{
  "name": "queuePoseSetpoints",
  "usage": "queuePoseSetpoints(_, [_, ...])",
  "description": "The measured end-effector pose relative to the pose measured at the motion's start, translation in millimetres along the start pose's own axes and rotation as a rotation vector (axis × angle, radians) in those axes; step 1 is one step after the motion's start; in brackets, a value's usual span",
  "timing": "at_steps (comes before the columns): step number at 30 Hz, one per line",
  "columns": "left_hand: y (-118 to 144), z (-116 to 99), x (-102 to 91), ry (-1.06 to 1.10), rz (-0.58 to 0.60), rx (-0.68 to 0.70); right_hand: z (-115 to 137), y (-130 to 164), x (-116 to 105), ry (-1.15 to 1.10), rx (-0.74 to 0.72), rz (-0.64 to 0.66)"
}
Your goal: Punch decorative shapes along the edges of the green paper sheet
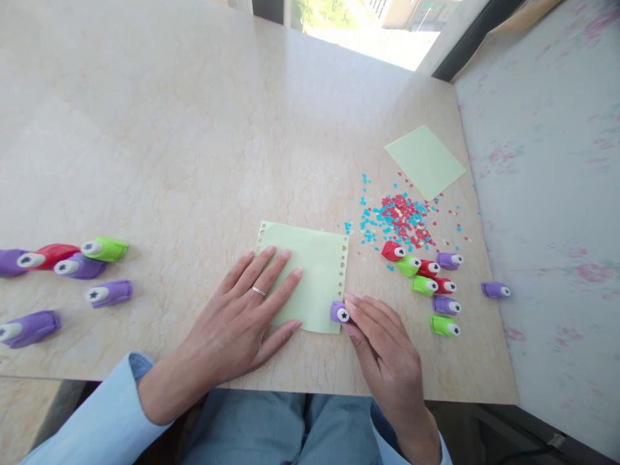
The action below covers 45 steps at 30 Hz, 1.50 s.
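Note:
A pale green paper square [314,271] lies near the table's front edge, with small punched shapes along its top and right edges. My left hand [247,313] rests flat on its left part, fingers spread, a ring on one finger. My right hand [382,352] holds a small purple punch [340,313] with a star mark, set on the paper's lower right edge.
Several small punches, red, green and purple [433,287], lie right of the paper. A second group [72,265] lies at the table's left. Red and blue paper bits [400,219] are scattered behind. Another green sheet [425,161] lies at the back right. A patterned surface [547,194] adjoins the table.

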State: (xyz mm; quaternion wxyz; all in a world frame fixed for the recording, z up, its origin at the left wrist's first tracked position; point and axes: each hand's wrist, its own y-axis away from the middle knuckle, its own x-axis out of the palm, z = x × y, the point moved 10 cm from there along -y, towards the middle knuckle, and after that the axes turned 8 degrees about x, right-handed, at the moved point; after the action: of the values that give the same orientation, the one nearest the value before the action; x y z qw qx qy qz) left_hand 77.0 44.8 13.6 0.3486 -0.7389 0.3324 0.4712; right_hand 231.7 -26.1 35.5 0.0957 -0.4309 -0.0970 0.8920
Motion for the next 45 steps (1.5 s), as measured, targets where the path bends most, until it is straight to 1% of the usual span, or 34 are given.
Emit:
queuePoseSetpoints(7, [-0.4, 1.6, 0.1, 0.016, 0.013, -0.016, -6.6, 4.7, -3.6, 0.012, 0.078, 0.006])
queuePoseSetpoints(13, [0.3, 0.7, 2.1, 0.01, 0.041, -0.009, -2.9, 0.4, -4.3, -0.004, 0.052, 0.022])
queuePoseSetpoints(18, [0.3, 1.1, 2.7, 0.005, 0.051, -0.019, -2.8, 0.2, -4.6, -0.014, 0.058, 0.025])
queuePoseSetpoints(34, [2.2, 2.1, 2.6, 0.019, 0.041, -0.026, -3.8, 0.9, -5.4, -0.04, 0.061, 0.011])
queuePoseSetpoints(40, [1.8, 2.6, 3.3, 0.014, 0.048, -0.023, -6.6, 0.7, -4.2, -0.045, 0.085, 0.018])
queuePoseSetpoints(45, [0.3, 0.5, 1.2, 0.006, 0.018, -0.007, -9.6, 1.1, -5.4, -0.066, 0.101, -0.008])
